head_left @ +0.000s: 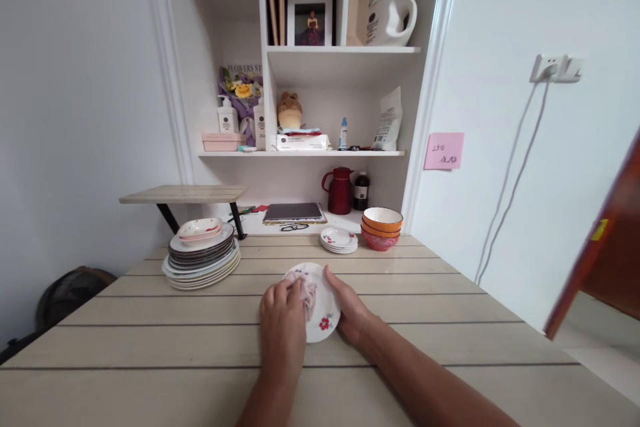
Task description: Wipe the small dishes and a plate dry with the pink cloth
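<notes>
A small white plate [324, 320] with a red flower print lies on the wooden table [150, 347] in front of me. My left hand [281, 323] rests on the plate, its fingers closed on a crumpled pale cloth [306, 290] pressed against the plate's face. My right hand [351, 310] grips the plate's right rim, thumb on the top edge.
A tall stack of plates [203, 257] stands at the left rear of the table. A short stack of small flowered plates [339, 240] and stacked orange bowls [382, 227] sit behind. Shelves hold a red jug [340, 191] and bottles. A brown door edge [600, 247] juts in at right.
</notes>
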`<state>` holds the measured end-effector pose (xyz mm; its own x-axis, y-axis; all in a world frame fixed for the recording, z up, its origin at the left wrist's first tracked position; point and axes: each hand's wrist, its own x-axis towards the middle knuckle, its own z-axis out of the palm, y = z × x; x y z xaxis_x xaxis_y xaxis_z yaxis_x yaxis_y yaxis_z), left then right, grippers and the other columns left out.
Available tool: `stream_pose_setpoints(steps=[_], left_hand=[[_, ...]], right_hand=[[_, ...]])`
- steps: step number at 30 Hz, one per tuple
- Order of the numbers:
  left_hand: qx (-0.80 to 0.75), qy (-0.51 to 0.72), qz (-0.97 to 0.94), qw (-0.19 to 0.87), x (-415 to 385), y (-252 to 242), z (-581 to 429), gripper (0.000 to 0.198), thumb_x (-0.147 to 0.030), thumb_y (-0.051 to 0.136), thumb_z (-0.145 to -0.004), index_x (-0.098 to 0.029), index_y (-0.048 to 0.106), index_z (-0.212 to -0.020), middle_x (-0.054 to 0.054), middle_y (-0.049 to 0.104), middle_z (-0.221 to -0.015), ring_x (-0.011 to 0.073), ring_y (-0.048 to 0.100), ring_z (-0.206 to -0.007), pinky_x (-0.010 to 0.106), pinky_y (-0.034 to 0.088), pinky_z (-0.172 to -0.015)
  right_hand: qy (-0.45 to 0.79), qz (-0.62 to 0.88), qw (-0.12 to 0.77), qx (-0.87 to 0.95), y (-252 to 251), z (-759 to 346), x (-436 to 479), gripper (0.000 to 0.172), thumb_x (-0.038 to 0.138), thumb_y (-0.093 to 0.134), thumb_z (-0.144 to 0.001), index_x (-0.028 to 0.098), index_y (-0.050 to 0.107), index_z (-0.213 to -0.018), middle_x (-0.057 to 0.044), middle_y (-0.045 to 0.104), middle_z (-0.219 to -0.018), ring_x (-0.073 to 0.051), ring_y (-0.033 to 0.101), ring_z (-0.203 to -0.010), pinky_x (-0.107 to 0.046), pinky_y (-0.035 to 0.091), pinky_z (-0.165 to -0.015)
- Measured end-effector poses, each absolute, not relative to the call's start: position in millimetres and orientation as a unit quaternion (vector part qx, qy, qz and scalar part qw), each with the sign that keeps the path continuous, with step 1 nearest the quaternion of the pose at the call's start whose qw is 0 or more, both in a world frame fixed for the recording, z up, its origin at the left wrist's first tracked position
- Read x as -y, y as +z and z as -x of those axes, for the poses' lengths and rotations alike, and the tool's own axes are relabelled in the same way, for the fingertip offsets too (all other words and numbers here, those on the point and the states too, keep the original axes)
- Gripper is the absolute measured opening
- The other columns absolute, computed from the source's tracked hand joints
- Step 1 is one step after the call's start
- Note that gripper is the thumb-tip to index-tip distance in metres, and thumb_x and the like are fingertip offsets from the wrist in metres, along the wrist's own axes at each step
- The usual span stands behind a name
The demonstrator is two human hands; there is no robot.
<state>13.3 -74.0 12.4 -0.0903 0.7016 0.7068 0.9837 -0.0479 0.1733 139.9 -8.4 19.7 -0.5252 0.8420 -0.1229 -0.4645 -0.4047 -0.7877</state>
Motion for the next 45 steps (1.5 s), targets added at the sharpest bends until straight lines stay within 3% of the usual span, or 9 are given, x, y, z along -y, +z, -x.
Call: stream_pose_setpoints(steps=[5, 9, 13, 26, 32, 45], left_hand=[[0.589, -0.344, 0.709, 0.181, 71.7, 11.6, -16.2, 0.043, -0.006, 0.058, -0.081, -0.021, 0.063, -0.121, 0.007, 0.064, -0.114, 0.0246, 0.053, -0.108, 0.042, 0.046, -0.095], [0.541, -0.338, 0.754, 0.158, 74.1, 14.1, -21.9, 0.043, -0.004, 0.059, -0.078, -0.025, 0.064, -0.115, 0.003, 0.064, -0.114, 0.0225, 0.052, -0.108, 0.043, 0.04, -0.103], [0.561, -0.332, 0.741, 0.159, 77.6, 16.1, -25.7, 0.037, -0.006, 0.057, -0.081, -0.028, 0.066, -0.11, 0.002, 0.065, -0.11, 0.0216, 0.054, -0.103, 0.04, 0.043, -0.097], [0.642, -0.32, 0.673, 0.182, 70.4, 8.6, -17.9, 0.04, -0.01, 0.055, -0.086, -0.024, 0.062, -0.123, 0.006, 0.064, -0.117, 0.0243, 0.055, -0.106, 0.043, 0.043, -0.093], [0.575, -0.321, 0.736, 0.156, 73.7, 12.8, -25.3, 0.04, -0.009, 0.059, -0.083, -0.031, 0.064, -0.116, 0.001, 0.066, -0.117, 0.022, 0.055, -0.11, 0.049, 0.034, -0.106], [0.688, -0.324, 0.619, 0.199, 73.9, 13.0, -20.1, 0.034, -0.012, 0.056, -0.088, -0.024, 0.065, -0.119, 0.007, 0.066, -0.115, 0.024, 0.057, -0.107, 0.043, 0.042, -0.098]], right_hand=[[0.8, 0.264, 0.398, 0.363, 17.9, -136.2, 11.6, 0.051, 0.055, 0.056, -0.087, 0.009, 0.066, -0.106, -0.013, 0.076, -0.088, -0.027, 0.072, -0.085, -0.04, 0.051, -0.088], [0.835, 0.227, 0.369, 0.339, 17.9, -139.8, 5.9, 0.058, 0.058, 0.045, -0.091, 0.006, 0.066, -0.107, -0.015, 0.076, -0.09, -0.026, 0.071, -0.091, -0.039, 0.05, -0.091], [0.838, 0.22, 0.374, 0.331, 17.8, -143.8, -1.2, 0.064, 0.061, 0.04, -0.092, 0.004, 0.064, -0.11, -0.017, 0.075, -0.094, -0.027, 0.071, -0.092, -0.04, 0.048, -0.095], [0.776, 0.269, 0.44, 0.362, 16.6, -134.5, 8.8, 0.043, 0.048, 0.056, -0.088, 0.01, 0.066, -0.104, -0.012, 0.076, -0.089, -0.025, 0.072, -0.082, -0.039, 0.052, -0.086], [0.809, 0.269, 0.424, 0.305, 22.1, -139.1, 6.3, 0.051, 0.052, 0.047, -0.092, 0.006, 0.066, -0.103, -0.015, 0.076, -0.086, -0.026, 0.072, -0.083, -0.039, 0.052, -0.087], [0.768, 0.274, 0.459, 0.354, 18.1, -133.6, 10.8, 0.044, 0.049, 0.058, -0.087, 0.01, 0.065, -0.106, -0.013, 0.076, -0.091, -0.025, 0.072, -0.081, -0.037, 0.054, -0.08]])
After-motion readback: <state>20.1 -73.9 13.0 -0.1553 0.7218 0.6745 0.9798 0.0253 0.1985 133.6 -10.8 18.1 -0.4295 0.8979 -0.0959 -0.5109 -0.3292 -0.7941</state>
